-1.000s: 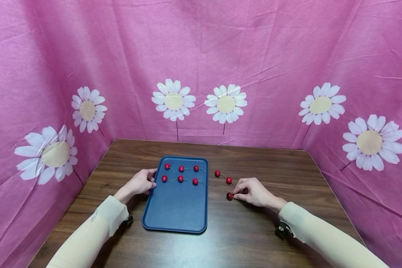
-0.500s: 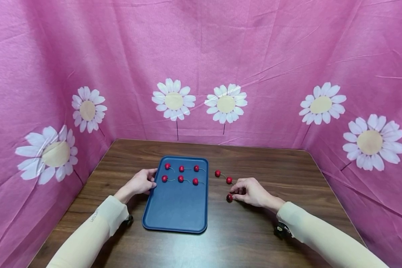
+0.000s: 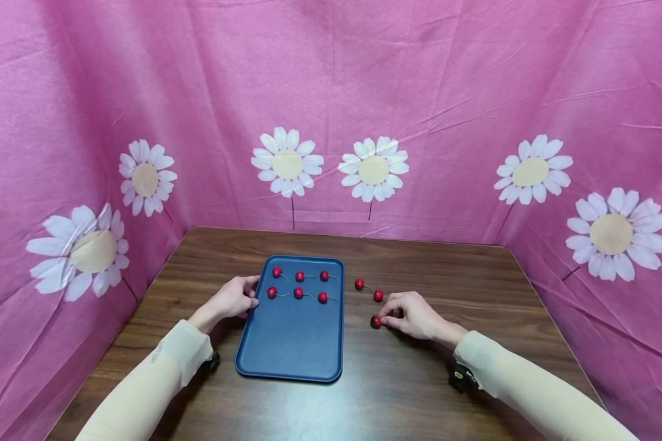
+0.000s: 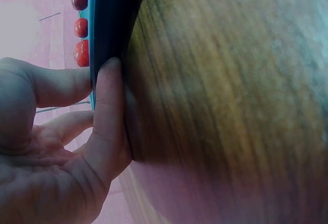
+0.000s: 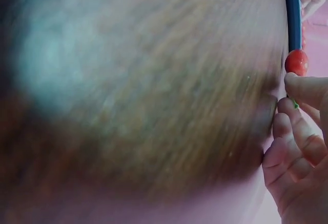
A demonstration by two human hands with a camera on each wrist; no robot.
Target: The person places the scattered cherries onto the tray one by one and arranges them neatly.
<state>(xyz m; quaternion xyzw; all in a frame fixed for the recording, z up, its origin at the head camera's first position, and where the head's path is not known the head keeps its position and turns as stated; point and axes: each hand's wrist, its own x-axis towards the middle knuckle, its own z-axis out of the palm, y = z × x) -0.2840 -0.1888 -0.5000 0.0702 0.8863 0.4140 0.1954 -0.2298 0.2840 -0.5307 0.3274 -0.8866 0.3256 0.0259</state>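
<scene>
My left hand [image 3: 233, 298] grips the left rim of a dark blue tray [image 3: 292, 349]; in the left wrist view its fingers [image 4: 109, 98] lie on both sides of that rim. Two rows of red cherries with stems lie in the tray's far half, among them one cherry [image 3: 298, 293] in the nearer row. Right of the tray, my right hand [image 3: 416, 315] pinches a cherry [image 3: 376, 321] by its green stem [image 5: 293, 101], its red fruit [image 5: 296, 62] poking out past the thumb tip, low over the table.
Two more cherries lie on the wooden table [image 3: 430, 386] between tray and right hand: a farther cherry [image 3: 360, 284] and a nearer cherry [image 3: 378, 296], close to the fingers. A pink curtain [image 3: 331, 73] with printed daisies surrounds the table's back and sides.
My right hand has shifted slightly left with the cherry. A dark red spot that showed under its fingers a second ago is out of sight. The left hand and tray stay put.
</scene>
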